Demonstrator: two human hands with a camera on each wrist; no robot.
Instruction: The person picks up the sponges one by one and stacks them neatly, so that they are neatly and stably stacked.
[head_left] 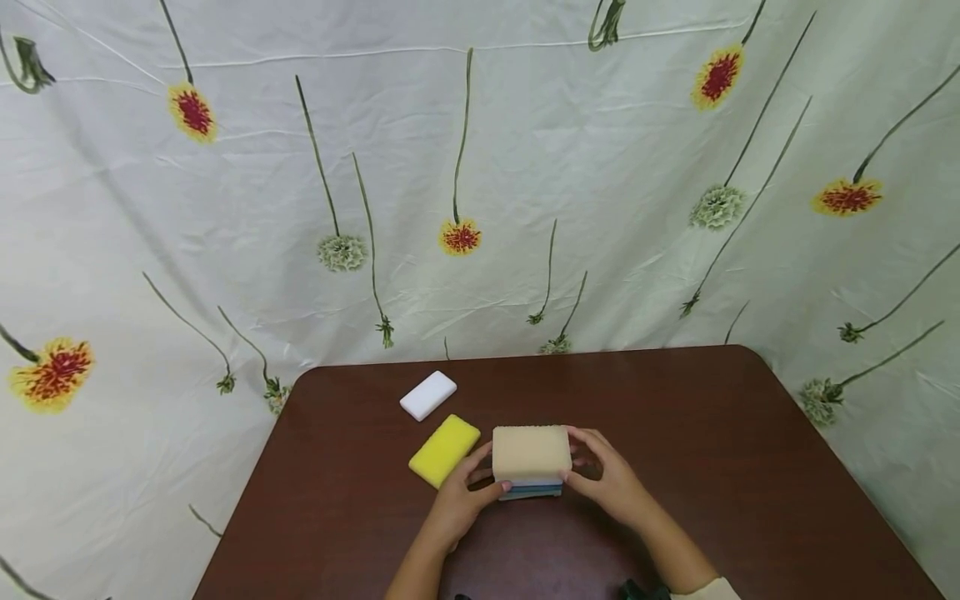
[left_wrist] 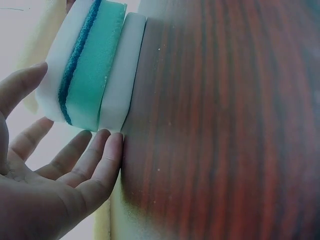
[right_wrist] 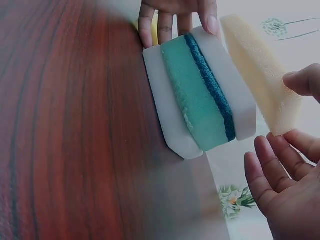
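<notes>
A small stack stands on the table, seen from the side in both wrist views: a white sponge block (right_wrist: pixel 170 105) at the bottom, a teal sponge (right_wrist: pixel 192 100) with a dark blue scouring layer, and a second white block (right_wrist: pixel 227 85). Over them, a beige sponge (head_left: pixel 532 452) is pinched by my right hand (head_left: pixel 611 483), thumb at the near side and fingers at the right end. In the right wrist view a narrow gap shows beneath part of it. My left hand (head_left: pixel 457 500) touches the stack's left end, fingertips low and thumb near the front corner.
On the brown table (head_left: pixel 337 533), a yellow sponge (head_left: pixel 444 450) lies left of the stack, close to my left hand. Farther back lies a white block (head_left: pixel 428 396). A flower-printed cloth (head_left: pixel 525 150) hangs behind the table. Something dark (head_left: pixel 643 592) shows at the lower edge near my right wrist.
</notes>
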